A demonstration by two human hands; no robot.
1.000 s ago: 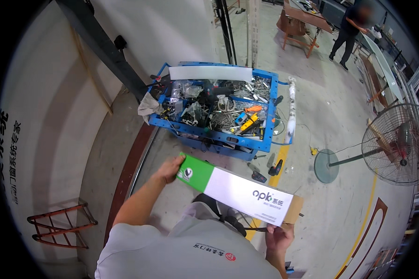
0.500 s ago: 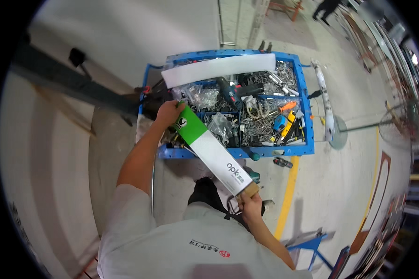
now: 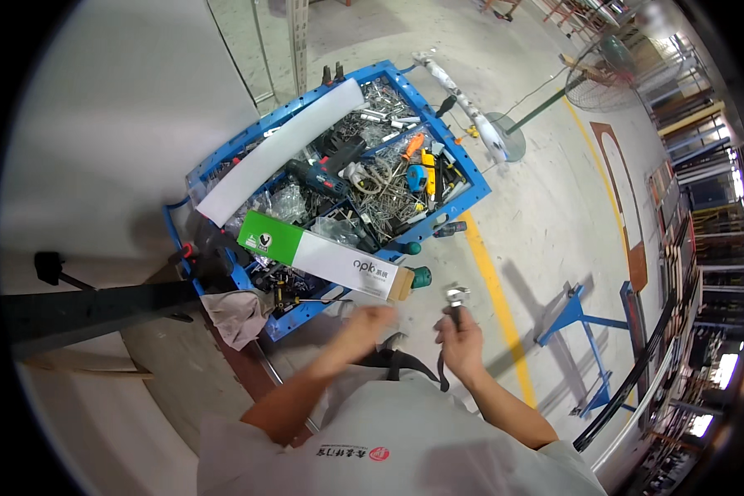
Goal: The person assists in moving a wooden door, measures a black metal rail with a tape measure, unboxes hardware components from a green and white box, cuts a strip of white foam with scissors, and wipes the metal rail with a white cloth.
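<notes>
1. in the head view, a blue tool cart (image 3: 474, 197) stood ahead of the person, loaded with loose screws, plastic bags and tools.
2. a green-and-white cardboard box (image 3: 331, 258) lay slantwise across its near side, covering parts of the compartments; its brown end overhung the rim.
3. the right hand (image 3: 463, 337) had its fingers closed around a chrome-topped dark piece (image 3: 456, 299), beside the box's brown end.
4. the left hand (image 3: 364, 328) was just below the box, motion-blurred; whether it was spread or pinching anything could not be told.
5. a white foam strip (image 3: 281, 153) spanned the cart's far part, hiding what lay beneath. near it were a power drill (image 3: 316, 176), an orange-handled screwdriver (image 3: 414, 145) and a blue tape measure (image 3: 417, 178).
6. a grey rag (image 3: 236, 318) hung at the left corner, next to a dark beam (image 3: 99, 312).
7. a green tool (image 3: 422, 277) showed only partly behind the box; the fan (image 3: 608, 76) was dim, and the right-hand racks bent into the dark rim.
</notes>
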